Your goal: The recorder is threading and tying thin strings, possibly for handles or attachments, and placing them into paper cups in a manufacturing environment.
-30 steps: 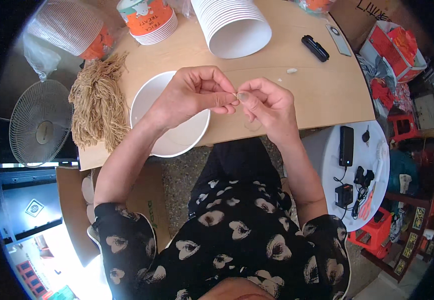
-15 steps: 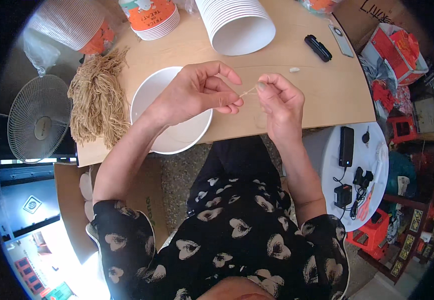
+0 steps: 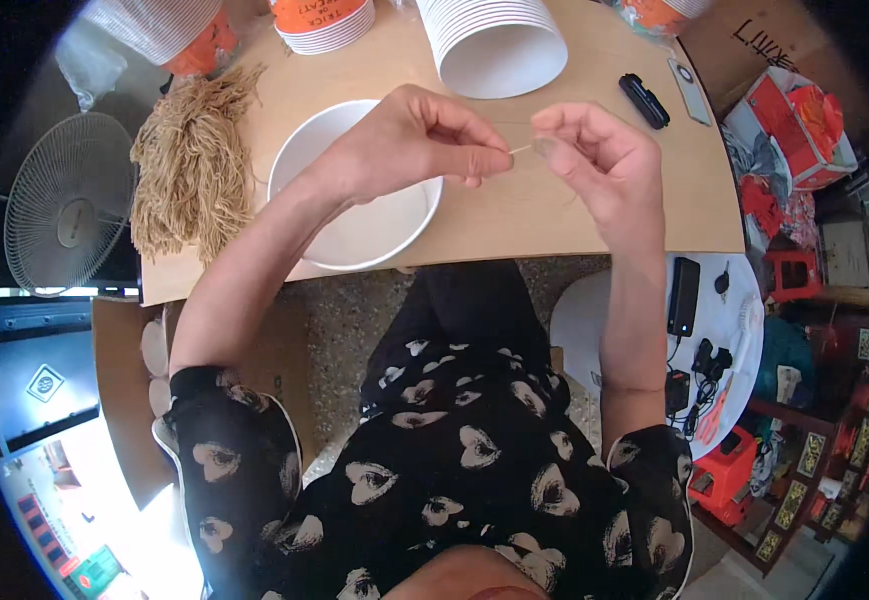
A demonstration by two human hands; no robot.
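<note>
A thin pale string (image 3: pixel 522 150) is stretched taut in the short gap between my hands, above the tabletop. My left hand (image 3: pixel 415 145) pinches one end between thumb and fingers, over the right part of a white paper bucket (image 3: pixel 387 228). With thumb and forefinger my right hand (image 3: pixel 610 165) pinches the other end; a fine loose tail seems to hang below it. The bucket stands at the table's near edge, its opening upward and partly covered by my left hand and forearm. Left of it lies a bundle of tan strings (image 3: pixel 195 165).
A stack of white buckets (image 3: pixel 505 60) lies on its side at the back; orange printed buckets (image 3: pixel 323 25) stand beside it. A black clip-like object (image 3: pixel 645 100) and a phone-like slab (image 3: pixel 690 90) lie at right. A round white side table (image 3: pixel 595 310) holds cables and devices.
My hands have moved apart, the right one going right, and the string between them has gone from slack and crossed to straight. The whole view has shifted slightly.
</note>
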